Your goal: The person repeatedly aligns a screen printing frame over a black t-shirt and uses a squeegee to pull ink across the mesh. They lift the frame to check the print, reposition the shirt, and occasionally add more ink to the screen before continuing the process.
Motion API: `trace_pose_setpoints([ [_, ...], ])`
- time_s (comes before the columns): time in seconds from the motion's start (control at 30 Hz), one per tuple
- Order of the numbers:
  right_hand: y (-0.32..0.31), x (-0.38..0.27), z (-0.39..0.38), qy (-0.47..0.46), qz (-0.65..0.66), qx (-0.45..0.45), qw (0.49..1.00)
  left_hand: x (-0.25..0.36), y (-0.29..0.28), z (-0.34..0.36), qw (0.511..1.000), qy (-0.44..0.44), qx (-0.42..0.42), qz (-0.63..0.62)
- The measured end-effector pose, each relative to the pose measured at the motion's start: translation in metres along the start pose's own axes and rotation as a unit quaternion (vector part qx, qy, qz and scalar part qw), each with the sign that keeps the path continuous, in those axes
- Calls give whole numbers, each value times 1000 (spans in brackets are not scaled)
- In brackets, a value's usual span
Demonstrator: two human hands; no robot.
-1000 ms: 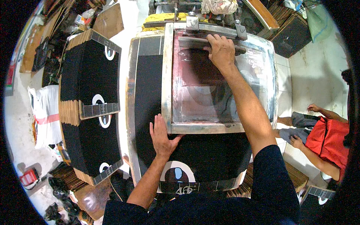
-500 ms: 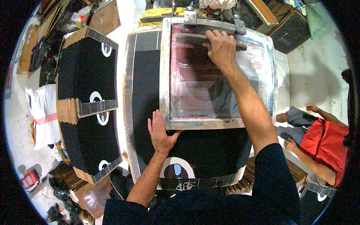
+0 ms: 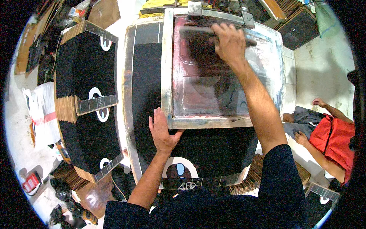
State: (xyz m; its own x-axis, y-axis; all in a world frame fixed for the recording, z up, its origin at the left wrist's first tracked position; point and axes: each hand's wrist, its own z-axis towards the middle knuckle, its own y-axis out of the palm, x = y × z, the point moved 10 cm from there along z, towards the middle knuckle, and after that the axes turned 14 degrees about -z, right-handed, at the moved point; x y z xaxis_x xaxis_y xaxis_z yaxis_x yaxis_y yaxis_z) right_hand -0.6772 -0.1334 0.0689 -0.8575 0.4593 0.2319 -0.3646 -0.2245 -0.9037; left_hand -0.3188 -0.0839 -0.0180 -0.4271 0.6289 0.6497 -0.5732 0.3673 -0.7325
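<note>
My right hand (image 3: 230, 42) is wrapped around the handle of a dark squeegee (image 3: 249, 42), slightly blurred, near the far end of a screen-printing frame (image 3: 213, 123). Dark reddish ink (image 3: 196, 49) lies on the mesh around it. My left hand (image 3: 164, 133) rests with fingers stretched at the frame's near left corner, its thumb along the near edge. Beneath the frame lies a large black printed sheet (image 3: 213, 147), with a white-ringed eye motif (image 3: 180, 168) showing at the near end. Metal clamps (image 3: 195, 9) hold the frame's far edge.
Left of the table, a tall stack of black printed cardboard sheets (image 3: 95, 68) stands beside a white sack (image 3: 42, 114). A person in red (image 3: 331, 133) sits at the right. Cardboard piles (image 3: 297, 30) stand far right, and yellow material (image 3: 156, 4) lies behind the frame.
The whole view has shifted slightly, so the frame sits higher in the picture. My right hand and the squeegee have moved a little to the right. My left hand stays at the frame's corner.
</note>
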Motion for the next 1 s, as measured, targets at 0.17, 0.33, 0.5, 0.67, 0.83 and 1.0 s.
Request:
trace_pose_setpoints([
  [0.17, 4, -2, -10, 32, 6, 30, 999, 0, 2, -1, 1000, 2, -7, 19],
  [0.33, -25, -26, -82, 19, -4, 5, 1000, -3, 3, -2, 1000, 3, -9, 13],
  [0.5, -28, -34, -108, 25, -9, 6, 1000, -5, 4, -3, 1000, 7, -6, 18],
  [0.67, -35, -35, -106, 29, 18, 53, 998, -3, 1, -3, 1000, -2, 0, -1],
  [0.83, -35, -31, -102, 28, 32, 21, 999, 1, -1, 2, 998, -18, 17, -60],
  [1.0, -42, -27, -115, 31, 106, 18, 994, -12, 5, -2, 992, -39, 44, -108],
])
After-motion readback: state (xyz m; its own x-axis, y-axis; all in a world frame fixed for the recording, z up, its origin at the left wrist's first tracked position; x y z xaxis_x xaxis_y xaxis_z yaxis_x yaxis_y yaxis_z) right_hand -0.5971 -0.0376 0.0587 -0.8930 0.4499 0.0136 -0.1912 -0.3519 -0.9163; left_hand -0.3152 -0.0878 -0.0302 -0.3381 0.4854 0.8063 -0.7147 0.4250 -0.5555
